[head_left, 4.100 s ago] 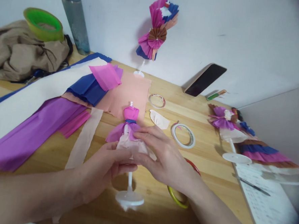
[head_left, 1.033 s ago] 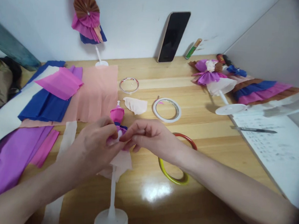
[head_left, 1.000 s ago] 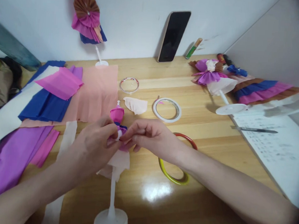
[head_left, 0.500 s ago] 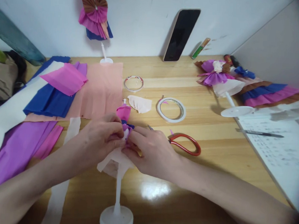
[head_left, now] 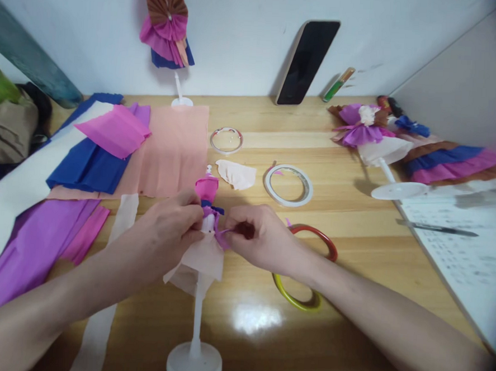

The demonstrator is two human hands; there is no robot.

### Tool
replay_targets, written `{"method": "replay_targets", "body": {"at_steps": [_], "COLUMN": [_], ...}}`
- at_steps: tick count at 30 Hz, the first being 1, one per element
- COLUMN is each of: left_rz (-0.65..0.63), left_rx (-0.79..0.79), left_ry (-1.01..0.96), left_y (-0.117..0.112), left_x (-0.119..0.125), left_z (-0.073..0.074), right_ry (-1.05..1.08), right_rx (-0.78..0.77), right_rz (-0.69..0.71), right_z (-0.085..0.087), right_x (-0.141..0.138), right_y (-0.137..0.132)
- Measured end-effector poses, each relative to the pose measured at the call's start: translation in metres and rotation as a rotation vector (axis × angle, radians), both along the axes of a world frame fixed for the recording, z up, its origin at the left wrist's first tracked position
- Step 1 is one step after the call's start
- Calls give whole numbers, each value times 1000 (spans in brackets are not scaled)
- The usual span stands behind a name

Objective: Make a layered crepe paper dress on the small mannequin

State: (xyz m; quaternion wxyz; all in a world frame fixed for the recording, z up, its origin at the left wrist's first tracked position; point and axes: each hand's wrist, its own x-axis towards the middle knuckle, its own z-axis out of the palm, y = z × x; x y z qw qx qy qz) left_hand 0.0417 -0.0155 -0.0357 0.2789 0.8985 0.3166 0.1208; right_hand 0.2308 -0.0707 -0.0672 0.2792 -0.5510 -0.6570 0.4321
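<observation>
A small figure dressed in crepe paper [head_left: 206, 188] stands on a white plastic stand [head_left: 194, 363], with a pink top, a blue band and a pale skirt [head_left: 204, 255]. My left hand [head_left: 167, 225] is closed at the figure's left side, fingertips against its waist; what they pinch is hidden. On the other side my right hand [head_left: 261, 237] pinches the end of a purple crepe paper strip [head_left: 220, 237], which runs from the figure's waist. Red and yellow scissor handles [head_left: 315, 229] lie partly under my right wrist.
Pink, blue, purple and peach crepe paper sheets [head_left: 170, 147] cover the left side. Two tape rolls [head_left: 289, 185] and a pale scrap [head_left: 237, 175] lie beyond my hands. A phone [head_left: 309, 63] leans on the wall. At right are another paper-dressed figure [head_left: 363, 125], a notebook [head_left: 449, 254] and a pen [head_left: 441, 228].
My right hand has moved right, away from the figure's waist, drawing the purple strip outward. My left hand stays at the waist. The view has shifted slightly.
</observation>
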Motion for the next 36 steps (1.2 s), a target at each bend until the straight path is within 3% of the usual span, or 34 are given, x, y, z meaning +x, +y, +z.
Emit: {"method": "replay_targets", "body": {"at_steps": [6, 12, 14, 17, 20, 24, 31, 36], "left_rz": [-10, 14, 10, 8, 26, 33, -54, -57], "left_rx": [-7, 3, 10, 17, 12, -45, -57, -8], "left_ry": [10, 76, 68, 33, 13, 40, -92, -72], "left_y": [2, -1, -2, -2, -1, 0, 6, 10], "left_x": [0, -2, -1, 0, 2, 2, 2, 1], "left_z": [2, 8, 9, 9, 10, 15, 2, -4], "right_ry": [-200, -351, -399, -338, -153, 3, 224, 245], "right_rx": [196, 69, 107, 321, 443, 393, 94, 74], "right_rz": [9, 14, -5, -111, -32, 77, 22, -33], "right_z": [2, 2, 4, 4, 2, -2, 2, 3], "right_x": [-3, 9, 11, 8, 2, -2, 10, 13], "right_y": [2, 7, 6, 2, 1, 7, 15, 15]}}
